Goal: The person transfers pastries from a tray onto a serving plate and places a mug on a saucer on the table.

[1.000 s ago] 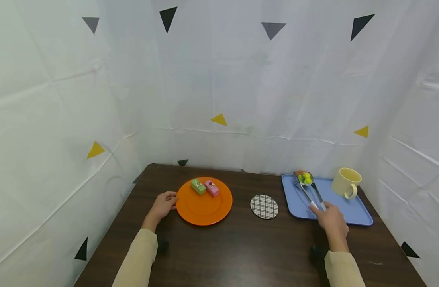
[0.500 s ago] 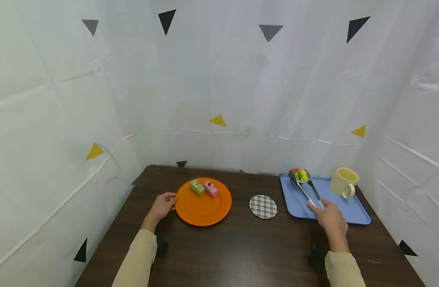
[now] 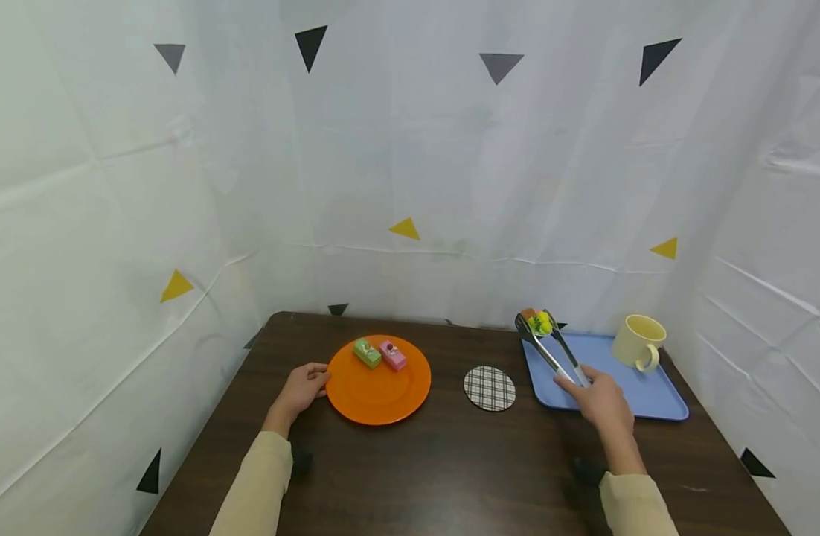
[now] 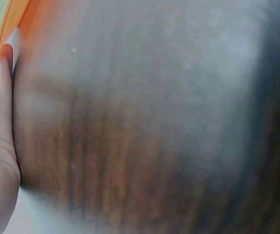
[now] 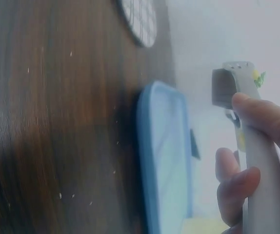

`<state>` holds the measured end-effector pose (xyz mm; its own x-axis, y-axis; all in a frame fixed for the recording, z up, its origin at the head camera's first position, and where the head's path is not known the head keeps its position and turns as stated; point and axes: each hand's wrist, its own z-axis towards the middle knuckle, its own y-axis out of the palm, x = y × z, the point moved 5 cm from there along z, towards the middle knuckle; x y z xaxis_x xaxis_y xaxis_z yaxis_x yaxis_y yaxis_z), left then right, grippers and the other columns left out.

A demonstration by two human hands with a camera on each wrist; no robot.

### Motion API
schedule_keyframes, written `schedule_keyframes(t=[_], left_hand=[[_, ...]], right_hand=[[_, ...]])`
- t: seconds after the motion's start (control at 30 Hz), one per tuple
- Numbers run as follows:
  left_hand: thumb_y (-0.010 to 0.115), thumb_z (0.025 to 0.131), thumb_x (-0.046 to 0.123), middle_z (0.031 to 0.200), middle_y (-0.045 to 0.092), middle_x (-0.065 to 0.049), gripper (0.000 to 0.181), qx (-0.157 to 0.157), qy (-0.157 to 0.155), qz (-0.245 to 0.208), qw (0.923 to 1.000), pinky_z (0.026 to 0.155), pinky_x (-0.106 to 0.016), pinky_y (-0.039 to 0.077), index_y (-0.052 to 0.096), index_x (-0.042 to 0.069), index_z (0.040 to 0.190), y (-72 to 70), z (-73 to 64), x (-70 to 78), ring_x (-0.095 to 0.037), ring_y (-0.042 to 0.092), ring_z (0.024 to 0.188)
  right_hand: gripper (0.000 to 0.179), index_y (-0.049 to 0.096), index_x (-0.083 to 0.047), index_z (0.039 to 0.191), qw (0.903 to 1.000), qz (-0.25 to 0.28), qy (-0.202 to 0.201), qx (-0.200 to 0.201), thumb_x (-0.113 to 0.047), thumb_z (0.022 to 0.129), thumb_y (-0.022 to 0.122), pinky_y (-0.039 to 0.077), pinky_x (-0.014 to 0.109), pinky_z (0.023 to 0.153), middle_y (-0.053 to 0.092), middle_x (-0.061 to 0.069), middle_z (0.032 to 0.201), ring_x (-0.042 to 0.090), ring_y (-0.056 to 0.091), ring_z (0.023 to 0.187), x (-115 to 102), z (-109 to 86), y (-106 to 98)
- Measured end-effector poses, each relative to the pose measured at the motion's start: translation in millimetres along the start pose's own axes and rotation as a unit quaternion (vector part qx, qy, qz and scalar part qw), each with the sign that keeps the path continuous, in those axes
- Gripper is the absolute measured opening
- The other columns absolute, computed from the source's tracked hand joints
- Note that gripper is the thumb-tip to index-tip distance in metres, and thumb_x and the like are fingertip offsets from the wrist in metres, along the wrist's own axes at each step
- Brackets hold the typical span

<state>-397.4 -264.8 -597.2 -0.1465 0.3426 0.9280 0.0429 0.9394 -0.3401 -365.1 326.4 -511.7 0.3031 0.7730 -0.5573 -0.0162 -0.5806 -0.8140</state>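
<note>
My right hand (image 3: 606, 400) grips metal tongs (image 3: 549, 359) with dark tips. Between the tips is a small toy cake (image 3: 540, 322) with a brown part and a yellow-and-green top, raised above the back left corner of the blue tray (image 3: 654, 394). In the right wrist view, thumb and fingers close round the handles of the tongs (image 5: 264, 190). My left hand (image 3: 304, 388) holds the left rim of an orange plate (image 3: 379, 394), its fingertips at the edge. A green toy cake (image 3: 367, 353) and a pink one (image 3: 393, 355) lie on that plate.
A pale yellow mug (image 3: 634, 344) stands on the tray's back right. Between plate and tray lies a round checked coaster (image 3: 489, 388). The dark wooden table (image 3: 437, 469) is bordered by white sheeting (image 3: 410, 149) behind and at both sides.
The right hand has moved left and upward with the tongs, lifting the toy cake off the tray's surface. The left hand has stayed at the plate's rim.
</note>
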Motion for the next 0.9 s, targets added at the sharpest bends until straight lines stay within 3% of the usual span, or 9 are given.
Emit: schedule_keyframes(t=[0.27, 0.53, 0.9], left_hand=[[0.055, 0.114, 0.022, 0.143, 0.064, -0.024, 0.043, 0.007, 0.0, 0.002, 1.0, 0.102, -0.037, 0.063, 0.055, -0.003, 0.15, -0.2, 0.3, -1.2, -0.031, 0.068, 0.125], [0.056, 0.114, 0.022, 0.146, 0.062, -0.025, 0.044, 0.003, -0.001, -0.001, 1.0, 0.102, -0.037, 0.063, 0.054, -0.003, 0.151, 0.6, 0.8, -4.8, -0.031, 0.068, 0.127], [0.056, 0.114, 0.023, 0.144, 0.064, -0.025, 0.044, 0.001, 0.002, -0.003, 1.0, 0.1, -0.036, 0.063, 0.055, -0.003, 0.15, 1.0, 2.1, -4.4, -0.03, 0.069, 0.124]], right_hand=[[0.114, 0.033, -0.005, 0.168, 0.9991, -0.003, -0.042, -0.004, -0.085, 0.091, 0.06, 0.049, 0.044, 0.077, 0.046, 0.036, 0.158, 0.04, 0.056, 0.108, -16.3, -8.3, 4.7], [0.107, 0.037, -0.006, 0.167, 0.9973, 0.023, -0.069, -0.012, -0.078, 0.093, 0.064, 0.044, 0.033, 0.067, 0.058, 0.031, 0.143, 0.035, 0.059, 0.101, -33.0, -20.4, 7.1], [0.095, 0.041, -0.002, 0.164, 0.9905, 0.051, -0.128, -0.005, -0.064, 0.098, 0.07, 0.048, 0.033, 0.07, 0.063, 0.03, 0.135, 0.034, 0.061, 0.102, -57.8, -25.1, 16.3]])
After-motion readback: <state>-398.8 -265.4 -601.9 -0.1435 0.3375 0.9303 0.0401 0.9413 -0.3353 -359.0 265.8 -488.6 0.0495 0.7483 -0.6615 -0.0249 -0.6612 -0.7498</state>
